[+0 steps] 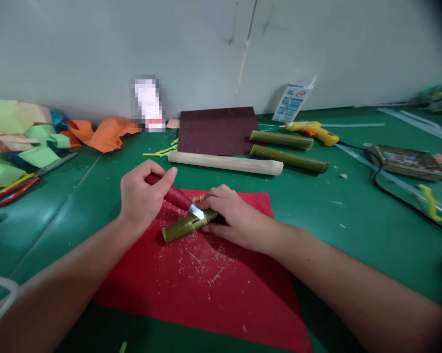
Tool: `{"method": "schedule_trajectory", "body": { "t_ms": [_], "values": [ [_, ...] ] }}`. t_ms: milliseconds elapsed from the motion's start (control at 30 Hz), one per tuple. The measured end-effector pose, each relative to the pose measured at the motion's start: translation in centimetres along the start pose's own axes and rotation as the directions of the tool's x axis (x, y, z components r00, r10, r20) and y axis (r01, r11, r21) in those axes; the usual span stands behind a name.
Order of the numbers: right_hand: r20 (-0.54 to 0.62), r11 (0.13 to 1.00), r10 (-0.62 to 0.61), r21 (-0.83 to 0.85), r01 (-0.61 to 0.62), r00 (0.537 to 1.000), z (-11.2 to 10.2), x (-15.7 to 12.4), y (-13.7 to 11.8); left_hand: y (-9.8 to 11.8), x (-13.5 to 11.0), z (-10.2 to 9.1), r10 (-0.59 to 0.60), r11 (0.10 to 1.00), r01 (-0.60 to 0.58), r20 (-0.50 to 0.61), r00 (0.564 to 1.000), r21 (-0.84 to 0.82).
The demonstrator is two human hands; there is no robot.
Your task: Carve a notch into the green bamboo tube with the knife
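Observation:
My left hand (142,191) is closed round the red handle of a carving knife (177,197). Its short metal blade touches a green bamboo piece (182,228) beside a dark narrow slot cut in it. Fingers of my right hand (232,215) grip the far right end of that bamboo and press it down, hiding part of it. The bamboo lies at a slant on a red sheet (243,289), with pale shavings scattered around it.
Behind the sheet lie a pale stick (224,163), two bamboo pieces (289,159) and a dark red sheet (217,130). A yellow glue gun (312,131) trails a black cord at right, near a tray (408,162). Scissors (30,181) and folded papers (40,152) are at left.

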State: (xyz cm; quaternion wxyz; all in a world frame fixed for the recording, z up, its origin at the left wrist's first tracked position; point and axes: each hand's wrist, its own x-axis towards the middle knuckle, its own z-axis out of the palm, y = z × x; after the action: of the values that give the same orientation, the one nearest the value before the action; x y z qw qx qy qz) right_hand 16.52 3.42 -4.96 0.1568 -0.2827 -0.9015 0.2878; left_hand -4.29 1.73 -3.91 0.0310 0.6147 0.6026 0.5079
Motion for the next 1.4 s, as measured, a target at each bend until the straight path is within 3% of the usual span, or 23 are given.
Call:
{"method": "schedule_trajectory", "body": {
  "t_ms": [133, 233, 433, 633, 1100, 1267, 1400],
  "values": [
    [-0.004, 1.000, -0.008, 0.020, 0.008, 1.000, 0.1, 0.2, 0.2, 0.0, 0.8, -0.7, 0.177, 0.976, -0.185, 0.073, 0.981, 0.113],
    [0.010, 1.000, 0.007, 0.020, -0.007, 1.000, 0.0, 0.2, 0.2, -0.4, 1.0, -0.8, 0.231, 0.955, -0.249, 0.124, 0.965, 0.163],
    [0.028, 1.000, 0.025, -0.006, -0.025, 0.999, -0.2, 0.2, 0.1, -1.1, 1.4, -0.6, 0.056, 0.990, -0.085, 0.246, 0.968, 0.111],
    [0.036, 1.000, -0.008, -0.025, 0.009, 0.999, -0.1, 0.4, 0.2, -1.6, 2.0, -0.4, -0.098, 0.992, 0.062, 0.379, 0.920, 0.108],
    [0.065, 0.998, -0.001, -0.062, 0.005, 0.998, -0.3, 0.5, -0.1, -2.0, 2.1, -0.4, -0.112, 0.989, 0.057, 0.429, 0.896, 0.139],
    [0.051, 0.998, 0.009, -0.069, -0.005, 0.999, -0.3, 0.4, -0.1, -2.6, 2.4, -0.3, -0.137, 0.982, 0.037, 0.552, 0.822, 0.188],
    [0.025, 0.998, -0.009, -0.068, 0.011, 1.000, -0.2, 0.3, 0.0, -3.2, 2.5, -0.1, -0.138, 0.981, 0.027, 0.587, 0.798, 0.194]
  ]
}}
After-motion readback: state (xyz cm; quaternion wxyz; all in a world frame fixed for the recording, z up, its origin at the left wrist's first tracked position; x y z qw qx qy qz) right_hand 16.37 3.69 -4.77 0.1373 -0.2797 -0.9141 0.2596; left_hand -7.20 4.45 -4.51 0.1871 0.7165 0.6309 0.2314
